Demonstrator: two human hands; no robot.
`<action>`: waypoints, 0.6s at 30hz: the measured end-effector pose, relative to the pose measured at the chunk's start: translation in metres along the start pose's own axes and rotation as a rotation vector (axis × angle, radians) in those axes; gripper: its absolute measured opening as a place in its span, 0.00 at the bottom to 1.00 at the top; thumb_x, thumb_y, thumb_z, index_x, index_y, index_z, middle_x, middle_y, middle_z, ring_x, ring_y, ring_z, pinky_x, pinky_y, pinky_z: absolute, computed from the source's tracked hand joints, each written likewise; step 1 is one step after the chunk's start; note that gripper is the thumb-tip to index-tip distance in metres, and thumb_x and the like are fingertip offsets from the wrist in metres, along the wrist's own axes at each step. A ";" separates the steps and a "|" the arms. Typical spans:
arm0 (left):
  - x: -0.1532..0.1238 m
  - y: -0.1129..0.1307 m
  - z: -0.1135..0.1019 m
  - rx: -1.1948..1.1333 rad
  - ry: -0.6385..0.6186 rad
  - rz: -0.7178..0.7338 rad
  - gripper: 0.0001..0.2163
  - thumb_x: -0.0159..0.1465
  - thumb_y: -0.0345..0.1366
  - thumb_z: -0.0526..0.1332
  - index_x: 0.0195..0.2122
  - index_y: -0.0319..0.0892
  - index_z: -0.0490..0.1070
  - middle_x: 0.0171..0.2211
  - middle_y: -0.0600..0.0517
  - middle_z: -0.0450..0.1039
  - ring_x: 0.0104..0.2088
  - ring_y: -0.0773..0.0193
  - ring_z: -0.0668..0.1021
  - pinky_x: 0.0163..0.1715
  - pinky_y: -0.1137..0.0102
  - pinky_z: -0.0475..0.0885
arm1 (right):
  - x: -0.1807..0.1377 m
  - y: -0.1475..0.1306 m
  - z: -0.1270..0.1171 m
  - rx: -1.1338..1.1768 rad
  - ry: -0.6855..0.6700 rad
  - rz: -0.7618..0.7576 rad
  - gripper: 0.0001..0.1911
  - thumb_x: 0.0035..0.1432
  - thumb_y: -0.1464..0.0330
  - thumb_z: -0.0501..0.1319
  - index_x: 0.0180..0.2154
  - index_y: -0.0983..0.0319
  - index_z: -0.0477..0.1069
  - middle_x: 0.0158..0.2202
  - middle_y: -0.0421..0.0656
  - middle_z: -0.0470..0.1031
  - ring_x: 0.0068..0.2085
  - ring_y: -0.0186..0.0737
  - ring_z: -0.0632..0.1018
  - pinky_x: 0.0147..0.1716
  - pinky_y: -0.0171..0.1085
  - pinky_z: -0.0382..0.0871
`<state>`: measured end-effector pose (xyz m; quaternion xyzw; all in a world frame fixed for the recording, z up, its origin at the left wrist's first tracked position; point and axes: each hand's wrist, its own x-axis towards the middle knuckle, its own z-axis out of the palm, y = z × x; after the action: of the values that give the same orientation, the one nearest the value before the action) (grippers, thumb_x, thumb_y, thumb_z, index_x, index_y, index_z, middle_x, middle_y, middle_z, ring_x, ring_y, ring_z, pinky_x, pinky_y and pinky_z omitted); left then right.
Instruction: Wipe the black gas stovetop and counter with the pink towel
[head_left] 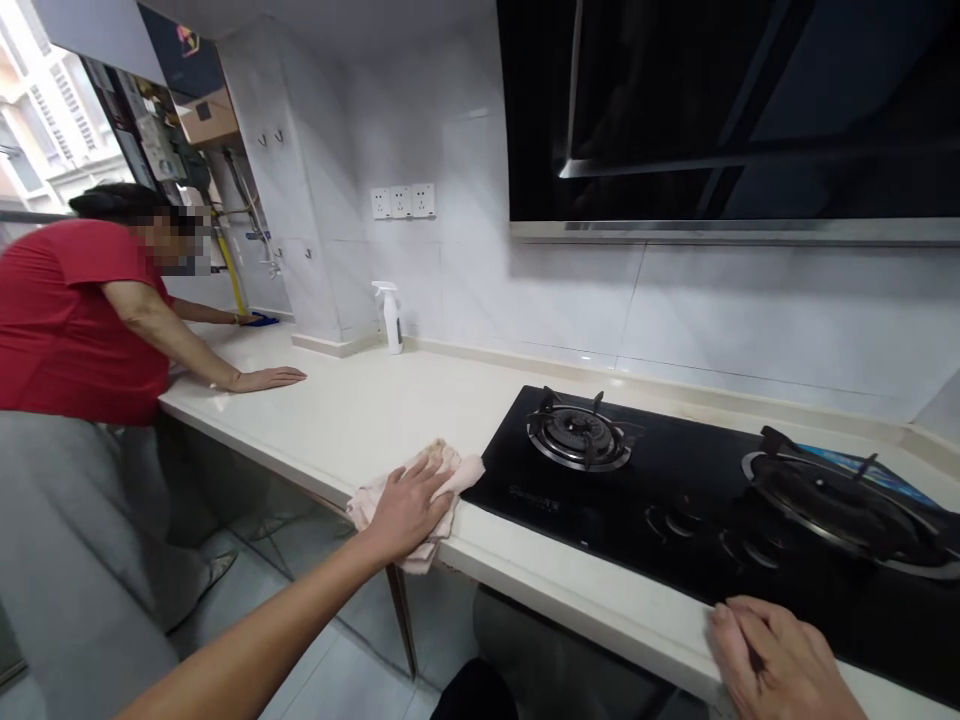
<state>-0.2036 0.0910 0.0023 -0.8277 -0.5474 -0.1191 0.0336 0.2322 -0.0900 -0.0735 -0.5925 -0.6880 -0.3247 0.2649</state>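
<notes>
My left hand (409,510) presses down on a pale pink cloth (469,472) at the front edge of the white countertop (390,392). Part of the cloth hangs over that edge, and its right end touches the corner of the black gas hob (622,500). The fingers lie over the bunched fabric, holding it. On the right, my right hand (784,660) rests at the hob's front edge with its fingers curled in loosely. Nothing shows in it, though the palm side is hidden.
A white spray bottle (391,320) stands against the wall. At the left, a person in a red shirt (82,310) leans over the counter, one hand flat and the other on a blue item (262,320). A black range hood (720,120) hangs above the hob's burners (581,435).
</notes>
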 end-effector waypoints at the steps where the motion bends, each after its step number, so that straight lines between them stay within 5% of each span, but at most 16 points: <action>1: -0.007 0.000 0.001 -0.034 0.020 0.001 0.24 0.72 0.45 0.46 0.63 0.47 0.70 0.65 0.48 0.69 0.70 0.51 0.64 0.67 0.52 0.58 | 0.001 -0.002 0.000 0.019 0.012 0.014 0.15 0.66 0.66 0.54 0.37 0.59 0.79 0.39 0.48 0.77 0.42 0.46 0.76 0.42 0.44 0.70; 7: -0.032 0.002 0.002 -0.332 0.153 -0.074 0.27 0.69 0.53 0.46 0.58 0.47 0.74 0.61 0.50 0.74 0.63 0.51 0.73 0.68 0.55 0.60 | 0.010 -0.018 -0.001 0.060 0.121 0.095 0.16 0.69 0.65 0.54 0.33 0.60 0.76 0.38 0.47 0.76 0.41 0.45 0.74 0.41 0.43 0.69; 12: 0.008 0.040 -0.015 -0.513 0.146 -0.085 0.30 0.73 0.52 0.38 0.61 0.42 0.71 0.59 0.49 0.76 0.58 0.53 0.77 0.59 0.62 0.71 | 0.012 -0.026 0.001 0.077 0.138 0.204 0.16 0.71 0.63 0.54 0.33 0.63 0.75 0.40 0.49 0.75 0.39 0.45 0.72 0.40 0.44 0.68; 18: 0.080 0.121 -0.001 -0.139 -0.127 -0.054 0.26 0.73 0.50 0.45 0.68 0.48 0.63 0.73 0.45 0.51 0.73 0.41 0.53 0.66 0.33 0.47 | 0.015 -0.030 0.000 0.059 0.121 0.242 0.17 0.71 0.63 0.52 0.33 0.62 0.74 0.39 0.48 0.75 0.39 0.46 0.71 0.39 0.44 0.66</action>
<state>-0.0634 0.1150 0.0310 -0.8187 -0.5611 -0.1049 -0.0617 0.2004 -0.0826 -0.0660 -0.6425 -0.6036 -0.3049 0.3604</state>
